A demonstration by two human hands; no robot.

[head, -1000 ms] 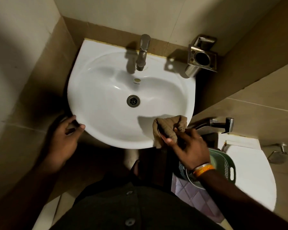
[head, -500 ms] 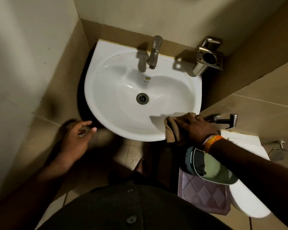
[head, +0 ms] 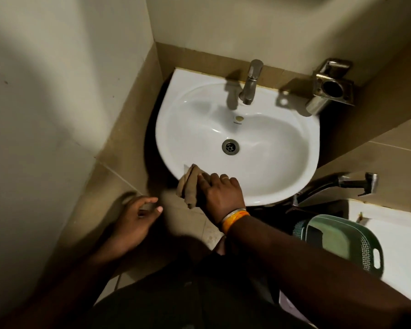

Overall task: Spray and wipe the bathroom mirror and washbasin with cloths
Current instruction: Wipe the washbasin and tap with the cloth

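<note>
The right hand (head: 220, 194) presses the bunched cloth (head: 189, 186) under closed fingers onto the basin (head: 292, 129) front-left rim, its unwiped rim curving away leftward and back, while the nearer left hand (head: 134, 222) hangs open, empty.

Single head-worn wide-angle camera, looking steeply down from above and just in front of the white oval ceramic washbasin (head: 237, 148). It is facing the tiled back wall; the brushed-metal tap (head: 250, 83) is sitting toward the top of the frame, the wearer's dark shirt filling the bottom edge. Both forearms are reaching up into view from below, so the lens is sitting close, within arm's reach of the basin. Wide-angle bending is curving the left wall inward. The green perforated plastic basket (head: 342, 241) is showing at lower right. No second view is sharing the scene.
</note>
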